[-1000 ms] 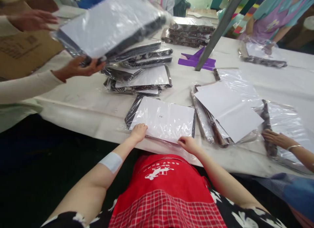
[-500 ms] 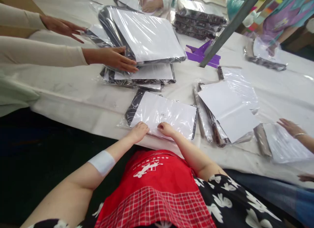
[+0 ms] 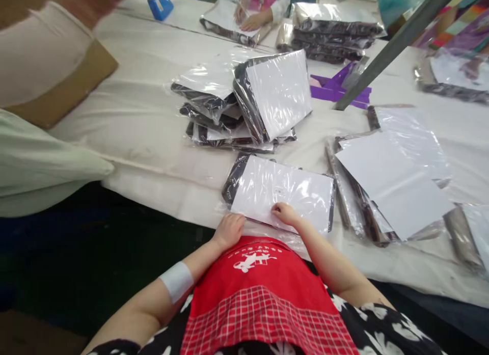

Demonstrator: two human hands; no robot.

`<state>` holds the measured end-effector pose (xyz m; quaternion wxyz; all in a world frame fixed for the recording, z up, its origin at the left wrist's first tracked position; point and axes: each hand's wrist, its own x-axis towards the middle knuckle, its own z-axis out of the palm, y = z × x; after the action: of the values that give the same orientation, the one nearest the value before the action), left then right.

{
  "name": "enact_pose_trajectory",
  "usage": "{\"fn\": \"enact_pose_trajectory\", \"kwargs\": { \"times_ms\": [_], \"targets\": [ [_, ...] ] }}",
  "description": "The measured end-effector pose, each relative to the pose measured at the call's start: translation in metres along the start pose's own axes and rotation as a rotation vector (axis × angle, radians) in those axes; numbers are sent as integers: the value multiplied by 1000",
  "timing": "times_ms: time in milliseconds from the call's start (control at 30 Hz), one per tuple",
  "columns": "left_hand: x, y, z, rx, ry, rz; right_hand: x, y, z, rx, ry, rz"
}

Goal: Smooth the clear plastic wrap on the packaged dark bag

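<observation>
A flat packet in clear plastic, white card over dark fabric, lies at the table's near edge in front of me. My left hand is curled at the packet's near left edge, fingers closed on the plastic flap. My right hand rests on the packet's near middle with fingers bent and pressing on the film.
A heap of similar packets lies behind, another stack to the right, more at the back. Purple strips lie by a slanted metal pole. A co-worker's sleeve and cardboard are at left. Another person's hands work far back.
The co-worker on the left set a packet on the heap and pulled both hands back. My left hand slid toward me to the packet's near edge. The hand at right has left view.
</observation>
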<state>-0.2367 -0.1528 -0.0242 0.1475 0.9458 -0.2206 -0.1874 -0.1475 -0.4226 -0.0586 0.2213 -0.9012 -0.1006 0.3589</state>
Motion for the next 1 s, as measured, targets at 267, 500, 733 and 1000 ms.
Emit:
{"fn": "enact_pose_trajectory", "kwargs": {
  "times_ms": [267, 500, 733, 1000],
  "targets": [
    [32, -52, -30, 78, -160, 75, -4, -17, -2, 6, 46, 81],
    [31, -53, -31, 87, -219, 140, -2, -23, -5, 2, 93, 131],
    [-13, -57, -20, 8, -361, -243, 4, -19, -1, -12, 58, 153],
    [-79, -101, -1, -418, -617, -616, 5, -20, 0, -60, 43, 159]
  ]
}}
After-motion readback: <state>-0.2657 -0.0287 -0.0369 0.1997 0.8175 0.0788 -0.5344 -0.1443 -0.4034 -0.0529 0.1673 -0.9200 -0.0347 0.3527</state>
